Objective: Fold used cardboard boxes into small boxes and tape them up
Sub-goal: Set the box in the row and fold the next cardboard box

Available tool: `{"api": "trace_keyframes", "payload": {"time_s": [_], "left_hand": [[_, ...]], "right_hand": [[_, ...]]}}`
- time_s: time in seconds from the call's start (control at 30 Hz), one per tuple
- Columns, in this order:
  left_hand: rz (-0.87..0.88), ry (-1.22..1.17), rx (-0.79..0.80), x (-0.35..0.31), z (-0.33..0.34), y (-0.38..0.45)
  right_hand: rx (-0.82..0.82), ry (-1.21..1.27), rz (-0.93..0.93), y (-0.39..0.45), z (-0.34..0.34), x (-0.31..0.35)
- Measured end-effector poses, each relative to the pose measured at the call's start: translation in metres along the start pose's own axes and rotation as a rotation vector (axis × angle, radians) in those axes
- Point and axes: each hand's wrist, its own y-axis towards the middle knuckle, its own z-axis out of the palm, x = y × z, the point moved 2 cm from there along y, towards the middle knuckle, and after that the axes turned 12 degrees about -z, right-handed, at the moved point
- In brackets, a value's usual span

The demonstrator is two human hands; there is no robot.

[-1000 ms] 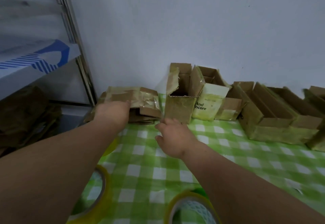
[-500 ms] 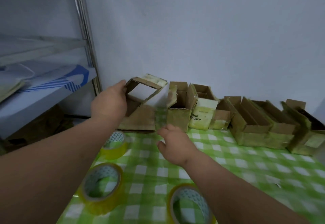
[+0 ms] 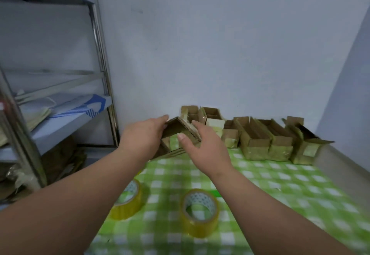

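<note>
Over the far left part of a green-and-white checked tablecloth (image 3: pixel 260 184): one used brown cardboard box (image 3: pixel 180 129), partly unfolded, raised off the cloth with a corrugated edge facing the camera. Left hand (image 3: pixel 144 134) at its left side, fingers extended along the far edge, thumb side hidden behind the board, so grip not fully readable. Right hand (image 3: pixel 208 148) at its right side, thumb on the near face, fingers spread over the top. Below the lifted box, a flattened brown cardboard piece (image 3: pixel 170 152) lying on the cloth. Along the pale wall (image 3: pixel 220 44), to the right: row of small brown folded boxes with yellowish tape (image 3: pixel 258 140), tops open, standing side by side. Near edge: two rolls of clear yellowish packing tape, one (image 3: pixel 128 202) beside the left forearm, one (image 3: pixel 200 210) between the forearms, both lying flat. Left of the table: metal shelving rack (image 3: pixel 100 54) holding flat packaging with blue stripes (image 3: pixel 80 110).
</note>
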Motion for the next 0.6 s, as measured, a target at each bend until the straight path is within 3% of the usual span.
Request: {"api": "trace_keyframes", "payload": {"time_s": [0.27,0.43,0.6], "left_hand": [[-0.084,-0.209,-0.013,-0.006,0.002,-0.015],[-0.525,-0.768,0.232,0.014,0.031,-0.024],[-0.429,-0.86,0.327,0.005,0.047,-0.028]], "right_hand": [[-0.046,0.026,0.297,-0.019,-0.019,-0.014],[-0.027,0.012,0.415,-0.024,-0.017,-0.029],[0.047,0.024,0.461,-0.022,-0.01,-0.034]]}}
